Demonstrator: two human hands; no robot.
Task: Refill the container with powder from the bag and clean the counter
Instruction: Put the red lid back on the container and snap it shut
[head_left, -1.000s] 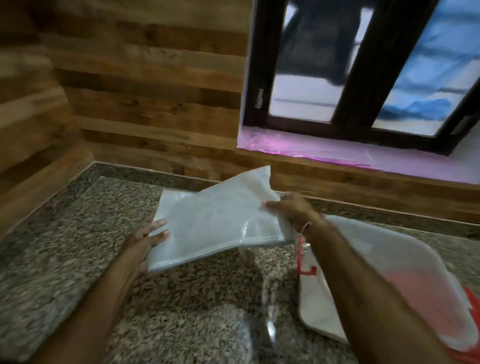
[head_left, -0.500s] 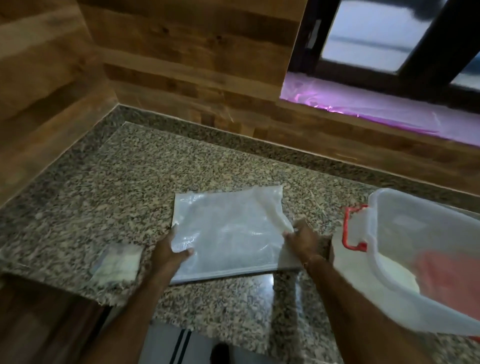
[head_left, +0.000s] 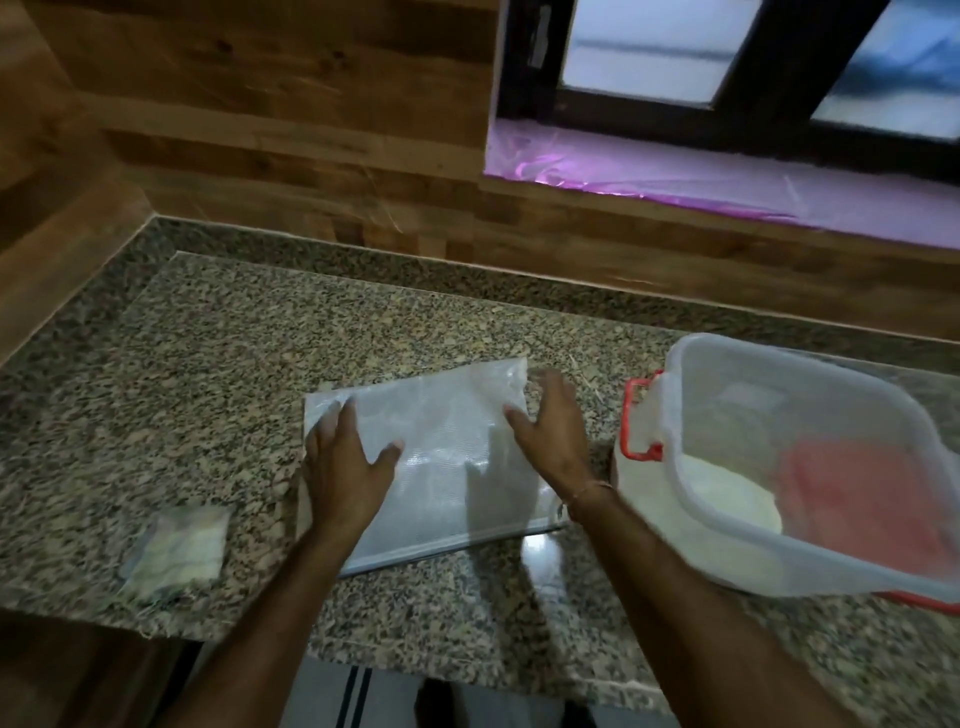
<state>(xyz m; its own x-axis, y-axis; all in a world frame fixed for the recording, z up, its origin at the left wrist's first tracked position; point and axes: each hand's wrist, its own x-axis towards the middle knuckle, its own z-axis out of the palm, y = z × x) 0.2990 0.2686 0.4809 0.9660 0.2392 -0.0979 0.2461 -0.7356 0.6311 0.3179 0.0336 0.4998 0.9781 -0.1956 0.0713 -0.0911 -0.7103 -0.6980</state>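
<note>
Bag (head_left: 441, 467), clear plastic, lies flat on granite worktop (head_left: 249, 364), roughly centre, looks emptied. Its near edge sits back from the worktop's front edge, with a bare granite strip between. Left hand (head_left: 345, 467) is palm-down on the bag's left part, fingers straight and spread, pressing, not gripping. Right hand (head_left: 550, 431) is at the bag's right edge, fingers spread and relaxed, holding nothing; cannot tell if the palm touches.

Open granite runs behind the bag to the wood-panel wall (head_left: 291, 171) and left into the corner. Small pale folded packet (head_left: 176, 551) lies left of the bag, near the front edge, apart from the left hand.

Translucent plastic container (head_left: 810, 384) stands just right of the right hand, lid off, red clip handle (head_left: 641, 415) on its left end. White powder (head_left: 727, 499) lies low inside, left half. Pink patch (head_left: 857, 499) shows in the right half; cannot tell whether it is inside or beneath.
</note>
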